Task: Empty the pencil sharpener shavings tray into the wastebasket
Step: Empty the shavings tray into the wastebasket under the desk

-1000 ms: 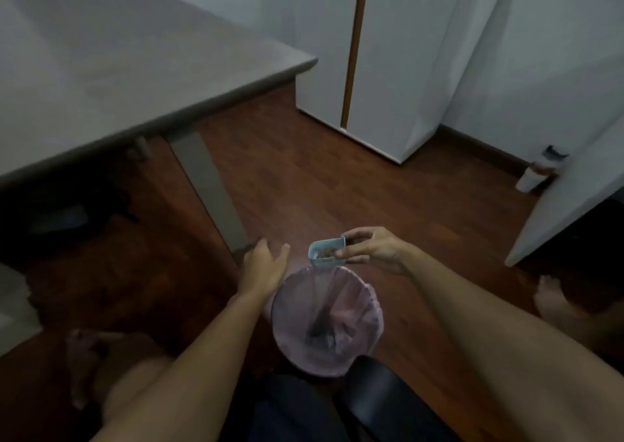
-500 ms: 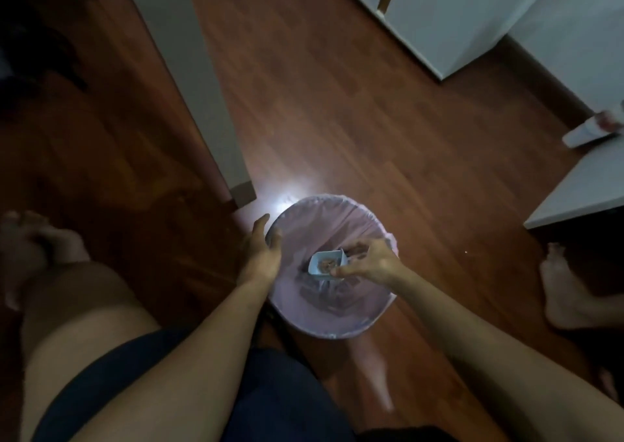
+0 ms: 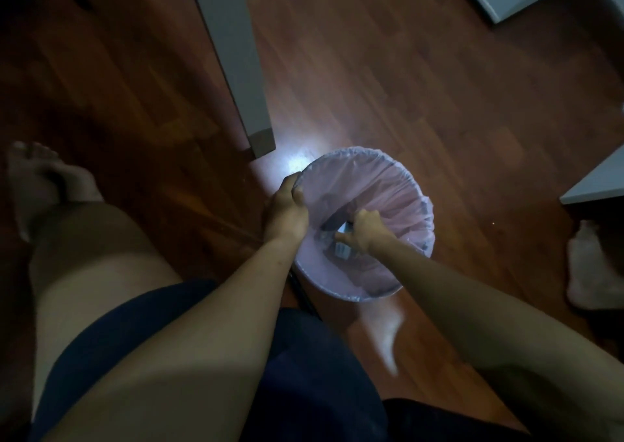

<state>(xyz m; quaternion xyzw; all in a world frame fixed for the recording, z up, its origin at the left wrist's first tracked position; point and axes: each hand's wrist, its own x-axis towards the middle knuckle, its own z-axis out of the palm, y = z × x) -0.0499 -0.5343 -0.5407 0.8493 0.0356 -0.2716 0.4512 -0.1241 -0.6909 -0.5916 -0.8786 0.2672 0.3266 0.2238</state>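
Right hand point(image 3: 363, 230) is down inside the wastebasket point(image 3: 410, 185), fingers closed around the shavings tray point(image 3: 342, 239) (mostly hidden, only light-blue slivers show; tilt unclear). Left hand point(image 3: 285, 213) grips the near-left rim, fingers curled over the pink liner point(image 3: 364, 185). Basket stands on wood floor point(image 3: 422, 87), just beside the grey desk leg point(image 3: 236, 53).

Wastebasket liner point(image 3: 388, 185) thin plastic (pink); floor point(image 3: 405, 87) glossy wood.
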